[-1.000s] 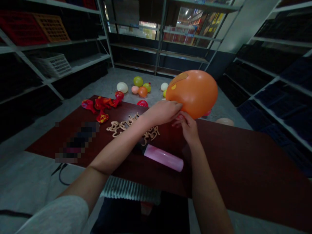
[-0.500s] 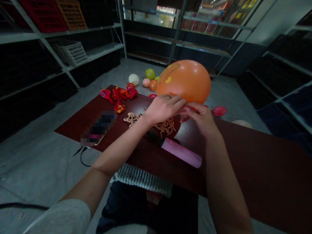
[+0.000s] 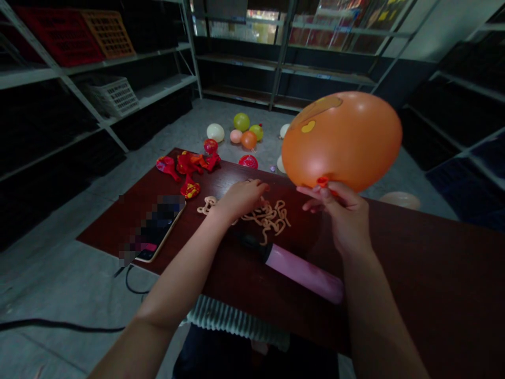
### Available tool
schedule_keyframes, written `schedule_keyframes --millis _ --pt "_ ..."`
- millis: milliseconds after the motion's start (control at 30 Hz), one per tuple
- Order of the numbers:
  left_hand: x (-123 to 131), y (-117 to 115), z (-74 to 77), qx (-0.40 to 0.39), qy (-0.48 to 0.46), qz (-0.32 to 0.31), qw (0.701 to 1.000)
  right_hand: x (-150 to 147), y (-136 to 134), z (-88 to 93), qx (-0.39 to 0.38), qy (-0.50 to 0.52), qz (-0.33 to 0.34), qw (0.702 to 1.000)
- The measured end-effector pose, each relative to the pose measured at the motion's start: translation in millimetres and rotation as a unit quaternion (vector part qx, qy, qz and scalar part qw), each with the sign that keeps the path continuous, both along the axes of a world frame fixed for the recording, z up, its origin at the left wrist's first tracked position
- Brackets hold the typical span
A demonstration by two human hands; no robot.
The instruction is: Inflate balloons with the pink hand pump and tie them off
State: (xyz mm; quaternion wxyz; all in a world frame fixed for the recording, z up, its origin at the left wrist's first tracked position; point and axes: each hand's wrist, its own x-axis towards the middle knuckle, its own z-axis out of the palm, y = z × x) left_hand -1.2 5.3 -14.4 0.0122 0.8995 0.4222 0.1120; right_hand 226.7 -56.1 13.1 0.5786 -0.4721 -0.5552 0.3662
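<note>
An inflated orange balloon with a yellow heart and brown print is up over the table's far right edge. My right hand pinches it at its neck, with the thumb and fingers closed just under the rolled orange mouth. My left hand reaches over a pile of tan rubber bands, fingers stretched out and slightly bent, partly covering the pile. Nothing shows in the left fingers. Just in front of the bands lies a pink hand pump with a black end.
Several deflated red balloons lie at the table's far left. A phone is near the left edge, with a cable beside it. Several inflated balloons rest on the floor beyond. Shelves with crates surround the area.
My hands, together at the balloon's neck before, have come apart. The left has let go and moved left and down to the rubber bands; the right has carried the balloon rightward.
</note>
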Motion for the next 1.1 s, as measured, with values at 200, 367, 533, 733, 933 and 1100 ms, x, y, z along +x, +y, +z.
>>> schedule_keyframes --millis 200,367,533,733,933,1100 --pt "5.0 2.0 -10.0 -0.061 0.043 -0.006 0.997 -12.9 -5.6 -3.4 -0.016 -0.009 0.034 0.999" --pt "3.4 0.9 6.5 -0.038 -0.025 -0.023 0.999 -17.4 -0.3 -15.7 -0.04 -0.016 0.043 0.998" --pt "-2.1 4.5 13.0 -0.057 -0.137 -0.069 0.987 -19.1 4.8 -24.9 -0.054 -0.007 0.045 0.997" --pt "1.0 -4.8 24.3 -0.16 -0.423 -0.096 0.887 -18.2 8.9 -29.4 -0.044 0.005 -0.003 0.999" --pt "2.8 -7.1 26.6 -0.164 -0.466 -0.052 0.868 -18.9 9.5 -29.0 -0.041 0.006 0.005 0.999" --pt "8.7 -8.4 24.3 -0.22 -0.438 -0.048 0.87 -24.5 7.9 -29.7 -0.039 0.029 0.016 0.999"
